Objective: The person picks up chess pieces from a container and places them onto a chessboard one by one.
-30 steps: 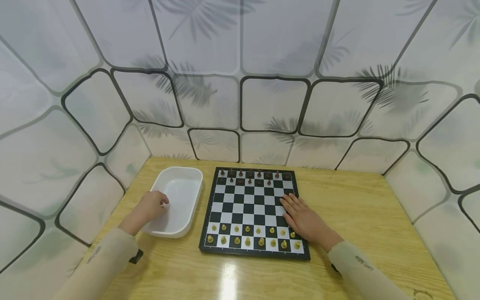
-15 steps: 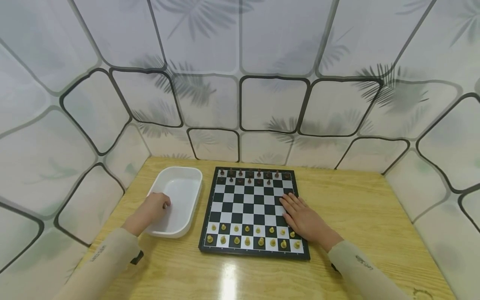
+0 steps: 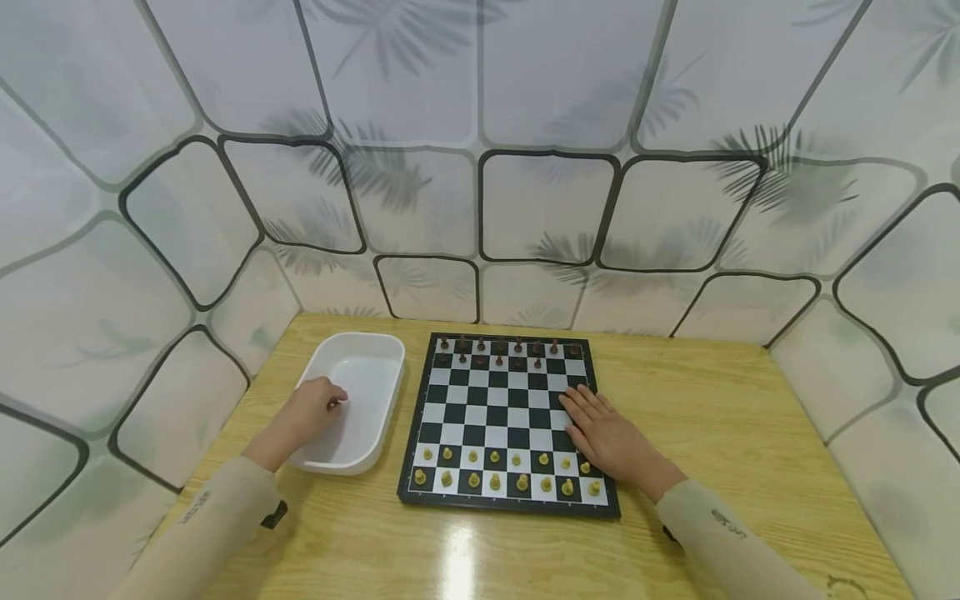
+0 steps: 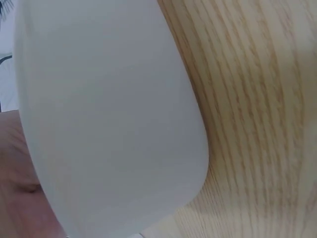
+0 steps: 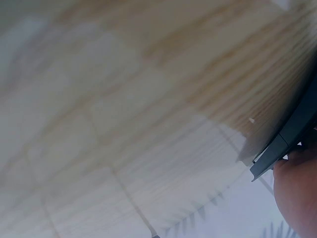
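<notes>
White tub (image 3: 372,360) at 9 o'clock of the chessboard (image 3: 510,404): left hand (image 3: 307,410) curls fingers over its rim; right hand (image 3: 609,439) lies flat, fingers straight, on the board.

Left hand (image 3: 306,410) farther over tray (image 3: 360,358)

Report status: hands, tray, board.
Left hand grips the white tray rim, fingers curled over its edge. Right hand flat on the chessboard, by the yellow pieces. Nothing between them.
</notes>
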A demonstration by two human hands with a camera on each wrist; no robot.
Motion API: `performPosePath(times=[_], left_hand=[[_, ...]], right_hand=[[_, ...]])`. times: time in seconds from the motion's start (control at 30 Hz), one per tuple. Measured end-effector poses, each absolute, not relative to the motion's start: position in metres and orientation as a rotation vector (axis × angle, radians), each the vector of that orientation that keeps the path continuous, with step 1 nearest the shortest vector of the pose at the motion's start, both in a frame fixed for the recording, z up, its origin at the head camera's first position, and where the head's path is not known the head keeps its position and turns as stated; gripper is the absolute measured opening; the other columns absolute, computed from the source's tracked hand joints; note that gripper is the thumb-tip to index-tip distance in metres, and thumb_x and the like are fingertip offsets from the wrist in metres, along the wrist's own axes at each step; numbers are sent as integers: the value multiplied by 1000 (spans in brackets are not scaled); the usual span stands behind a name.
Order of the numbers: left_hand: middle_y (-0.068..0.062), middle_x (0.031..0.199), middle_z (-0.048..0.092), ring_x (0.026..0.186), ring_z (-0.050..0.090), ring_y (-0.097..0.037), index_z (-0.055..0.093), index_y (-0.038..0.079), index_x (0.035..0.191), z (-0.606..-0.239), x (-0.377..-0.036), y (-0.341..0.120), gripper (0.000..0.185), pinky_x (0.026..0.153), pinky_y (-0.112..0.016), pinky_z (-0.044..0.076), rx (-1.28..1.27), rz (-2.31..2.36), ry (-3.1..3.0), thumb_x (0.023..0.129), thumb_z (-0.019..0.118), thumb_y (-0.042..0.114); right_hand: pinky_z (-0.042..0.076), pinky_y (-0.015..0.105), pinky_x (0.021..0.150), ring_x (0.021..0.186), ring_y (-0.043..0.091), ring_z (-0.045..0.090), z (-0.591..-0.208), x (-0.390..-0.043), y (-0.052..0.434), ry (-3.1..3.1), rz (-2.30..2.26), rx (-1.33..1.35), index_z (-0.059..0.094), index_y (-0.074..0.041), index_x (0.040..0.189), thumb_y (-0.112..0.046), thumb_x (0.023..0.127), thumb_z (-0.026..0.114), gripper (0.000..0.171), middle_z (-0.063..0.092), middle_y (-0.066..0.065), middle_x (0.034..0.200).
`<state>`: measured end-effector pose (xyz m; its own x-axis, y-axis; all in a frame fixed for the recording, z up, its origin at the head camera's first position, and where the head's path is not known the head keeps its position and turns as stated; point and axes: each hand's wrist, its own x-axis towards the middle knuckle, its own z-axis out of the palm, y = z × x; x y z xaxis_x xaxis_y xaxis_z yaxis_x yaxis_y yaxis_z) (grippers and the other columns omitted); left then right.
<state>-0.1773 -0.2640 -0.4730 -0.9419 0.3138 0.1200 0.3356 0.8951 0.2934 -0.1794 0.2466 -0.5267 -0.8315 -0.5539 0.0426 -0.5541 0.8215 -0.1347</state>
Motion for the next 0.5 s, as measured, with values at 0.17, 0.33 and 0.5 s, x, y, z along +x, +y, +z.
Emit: performPosePath(times=[0.17,0.33,0.5], left_hand=[[-15,81,65,74,62,-23,79,-9,95,-474,-177,-262,10,68,-40,58,-519,-522,-2935,87,73,-9],[-12,81,64,74,60,-20,78,-6,95,-474,-177,-261,6,68,-38,55,-501,-553,-2942,89,75,-5],[-9,79,66,73,57,-17,78,-4,95,-472,-179,-259,5,67,-35,51,-458,-593,-2932,91,77,-1]], right_hand=[[29,56,128,159,39,31,-527,-179,247,-2995,231,914,41,-3,160,-35,112,46,58,39,17,168],[29,56,128,159,39,31,-527,-179,247,-2994,224,918,41,-3,161,-35,112,46,59,39,17,168],[30,57,127,158,40,33,-525,-178,246,-2984,228,921,43,-3,160,-34,112,47,58,41,18,167]])
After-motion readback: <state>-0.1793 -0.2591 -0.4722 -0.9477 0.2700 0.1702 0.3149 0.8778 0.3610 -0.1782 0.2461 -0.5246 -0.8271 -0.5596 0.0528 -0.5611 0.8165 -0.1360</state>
